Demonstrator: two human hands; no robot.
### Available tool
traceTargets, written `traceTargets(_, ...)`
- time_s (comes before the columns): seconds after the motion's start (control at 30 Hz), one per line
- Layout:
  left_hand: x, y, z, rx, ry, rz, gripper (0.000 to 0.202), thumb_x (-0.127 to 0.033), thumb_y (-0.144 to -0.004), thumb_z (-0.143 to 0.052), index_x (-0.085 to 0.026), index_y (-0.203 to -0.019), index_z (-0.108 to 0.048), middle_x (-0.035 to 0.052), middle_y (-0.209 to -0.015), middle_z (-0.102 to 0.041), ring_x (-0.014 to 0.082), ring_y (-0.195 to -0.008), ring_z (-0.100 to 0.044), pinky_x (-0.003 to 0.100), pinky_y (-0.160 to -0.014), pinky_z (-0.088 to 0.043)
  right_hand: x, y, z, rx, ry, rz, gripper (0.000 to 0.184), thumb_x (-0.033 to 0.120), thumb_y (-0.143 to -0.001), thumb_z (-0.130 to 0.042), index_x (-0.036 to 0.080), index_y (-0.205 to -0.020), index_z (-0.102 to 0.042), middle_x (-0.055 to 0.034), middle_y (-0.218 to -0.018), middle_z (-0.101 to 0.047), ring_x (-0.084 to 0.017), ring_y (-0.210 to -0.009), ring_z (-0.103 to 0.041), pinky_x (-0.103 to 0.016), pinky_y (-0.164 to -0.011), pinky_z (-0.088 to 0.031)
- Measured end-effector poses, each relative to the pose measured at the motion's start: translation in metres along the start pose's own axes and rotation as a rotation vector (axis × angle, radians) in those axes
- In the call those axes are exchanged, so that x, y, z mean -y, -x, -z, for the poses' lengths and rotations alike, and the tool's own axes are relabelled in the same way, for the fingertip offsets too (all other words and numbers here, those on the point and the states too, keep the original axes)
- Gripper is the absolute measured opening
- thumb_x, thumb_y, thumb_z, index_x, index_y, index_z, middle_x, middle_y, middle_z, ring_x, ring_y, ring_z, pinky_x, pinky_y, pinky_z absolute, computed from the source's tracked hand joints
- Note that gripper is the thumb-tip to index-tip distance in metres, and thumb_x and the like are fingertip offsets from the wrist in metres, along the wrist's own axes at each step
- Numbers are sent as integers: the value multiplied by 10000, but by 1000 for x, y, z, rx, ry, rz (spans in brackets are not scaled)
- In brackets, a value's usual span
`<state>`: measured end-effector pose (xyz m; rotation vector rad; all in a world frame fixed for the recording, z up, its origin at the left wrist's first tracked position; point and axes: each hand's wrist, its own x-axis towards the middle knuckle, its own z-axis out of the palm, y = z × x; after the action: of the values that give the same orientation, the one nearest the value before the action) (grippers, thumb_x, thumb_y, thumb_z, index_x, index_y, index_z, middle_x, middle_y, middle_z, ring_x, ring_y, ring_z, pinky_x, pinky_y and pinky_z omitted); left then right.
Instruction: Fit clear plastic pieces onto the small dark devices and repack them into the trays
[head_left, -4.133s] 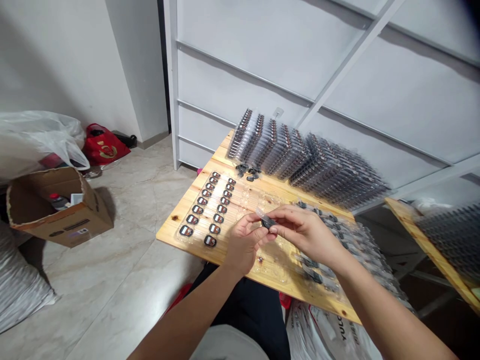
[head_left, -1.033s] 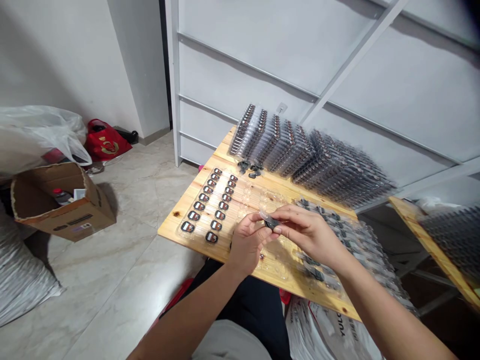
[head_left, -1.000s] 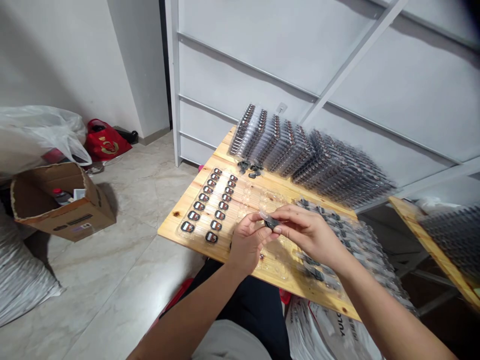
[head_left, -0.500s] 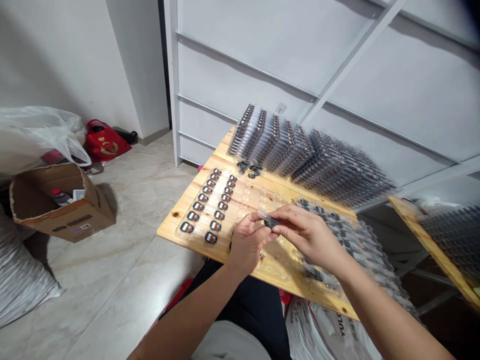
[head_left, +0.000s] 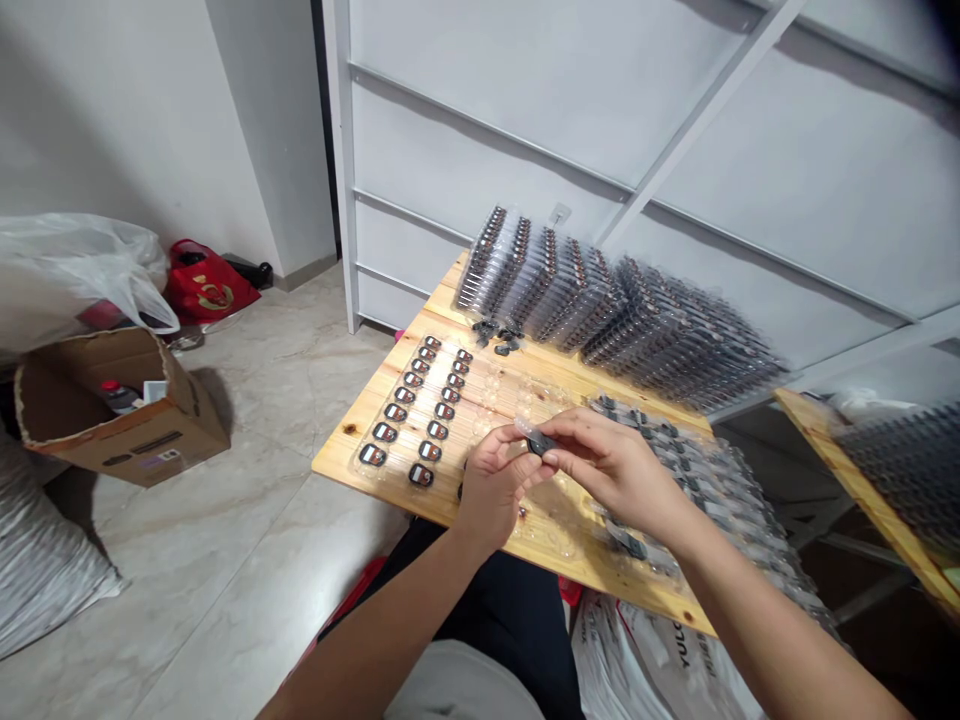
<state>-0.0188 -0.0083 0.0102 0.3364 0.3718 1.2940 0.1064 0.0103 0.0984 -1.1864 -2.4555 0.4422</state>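
Between the fingertips of both hands is a small dark rounded plastic part [head_left: 538, 441] with a pale translucent strip [head_left: 523, 426] sticking out at its upper left. My left hand [head_left: 491, 485] pinches it from the left, and my right hand [head_left: 619, 465] grips its right end. They hold it above a clear plastic tray [head_left: 551, 535] on the wooden table [head_left: 420, 335]. To the left, another clear tray holds two rows of small black parts [head_left: 402, 396] with orange and white faces. More dark parts in trays [head_left: 679, 470] lie right of my right hand.
Tall stacks of filled clear trays [head_left: 540, 285] line the table's back edge. Several loose dark parts [head_left: 507, 342] lie before them. A cardboard box [head_left: 135, 440] and a red bag [head_left: 214, 290] are on the floor at left. Another wooden table [head_left: 862, 475] with stacked trays is at right.
Both hands stay almost still with the dark part between them. The whole view has shifted very slightly.
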Motion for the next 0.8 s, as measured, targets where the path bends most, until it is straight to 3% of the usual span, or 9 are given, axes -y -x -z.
traceTargets(0.43,0,-1,-2,2,-12,-17,309,-181,-647,-699,-141,-875,-495,22,-857,-568,119,-781,-579,268,-742,-488,0,-2,0,10,-13,10,175,163,-836,-520,163,-1002,-573,-40,-921,-577,-116,-832,-539,-221,-724,-426)
traceTargets(0.8,-3,-1,1,-6,16,29,337,-128,-600,-720,-130,-850,-494,31,-819,-606,102,-748,-591,206,-703,-491,-4,-2,-1,-14,-58,-13,158,207,-811,-579,148,-952,-618,-40,-822,-582,-110,-741,-544,-210,-661,-423)
